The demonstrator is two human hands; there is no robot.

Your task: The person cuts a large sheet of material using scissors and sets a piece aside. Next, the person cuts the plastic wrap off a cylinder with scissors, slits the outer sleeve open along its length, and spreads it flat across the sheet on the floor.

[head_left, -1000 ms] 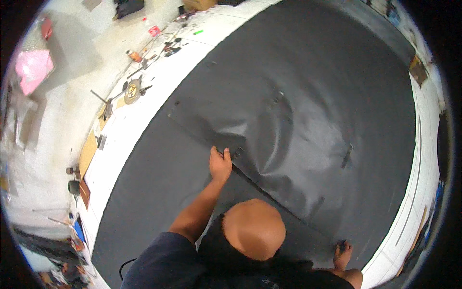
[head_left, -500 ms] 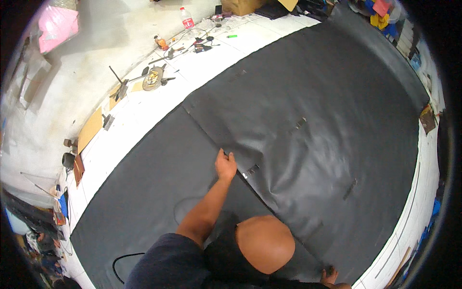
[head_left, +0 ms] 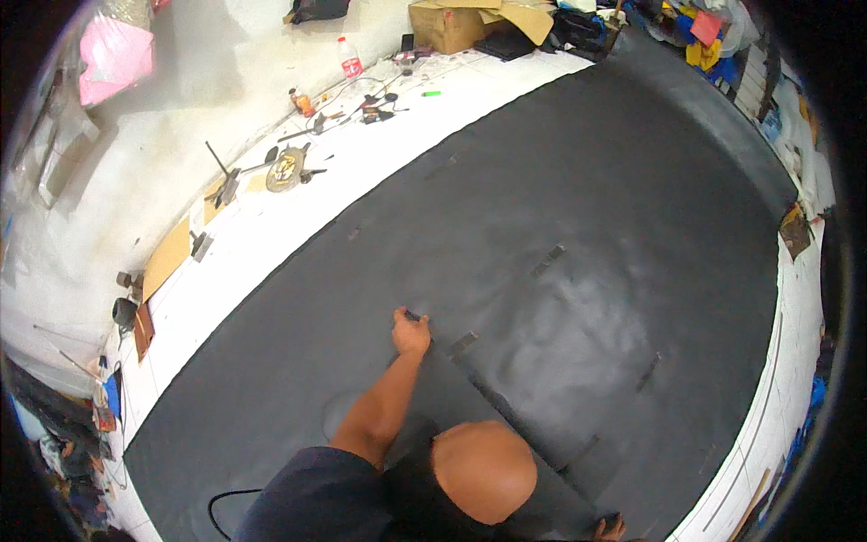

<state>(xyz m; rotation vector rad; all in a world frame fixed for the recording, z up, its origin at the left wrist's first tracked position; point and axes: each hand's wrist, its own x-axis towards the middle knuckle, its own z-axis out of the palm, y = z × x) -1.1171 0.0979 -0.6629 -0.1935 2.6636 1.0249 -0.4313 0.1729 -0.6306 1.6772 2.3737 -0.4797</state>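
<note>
Left hand (head_left: 411, 334) presses the dark sheet (head_left: 578, 235); brown cardboard box (head_left: 447, 25) sits far off.

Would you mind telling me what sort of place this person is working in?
Probably an informal workshop floor. A large black sheet is spread over white floor tiles, hand tools lie scattered beside it, and a cardboard box sits by the wall. The left hand presses on the sheet.

Clearance around the left hand (head_left: 412, 334)

Ahead of the fingers: open black sheet (head_left: 578, 226). Obstacle: tape strip (head_left: 462, 344) just right of the fingers.
</note>
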